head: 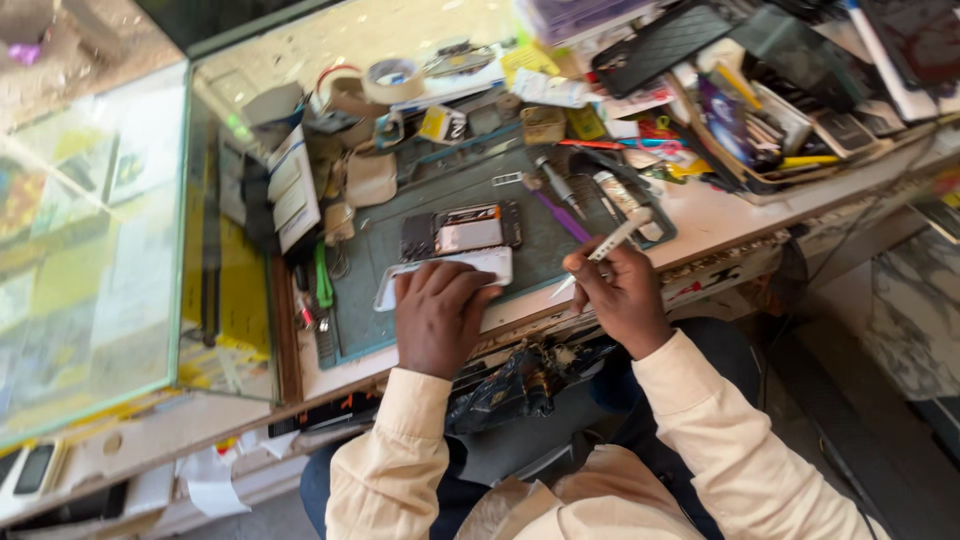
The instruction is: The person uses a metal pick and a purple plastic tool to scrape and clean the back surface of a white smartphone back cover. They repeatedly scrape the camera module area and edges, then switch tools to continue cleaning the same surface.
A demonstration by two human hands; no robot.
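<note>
My left hand [436, 312] presses down on a white phone shell [445, 270] lying flat on a grey-green work mat [445, 190]. Just beyond the shell lies an opened phone [462, 229] with its insides showing. My right hand [622, 290] grips a white pen-shaped tool [610, 246], its tip pointing down toward the mat's near edge, right of the shell. Both sleeves are cream coloured.
A glass display case [95, 240] stands at the left. Tape rolls [392, 78], small boxes, a purple tool [562, 214] and screwdrivers crowd the mat's far side. A tray of phone cases and parts [760, 110] fills the right. A dark bag [520, 380] lies on my lap.
</note>
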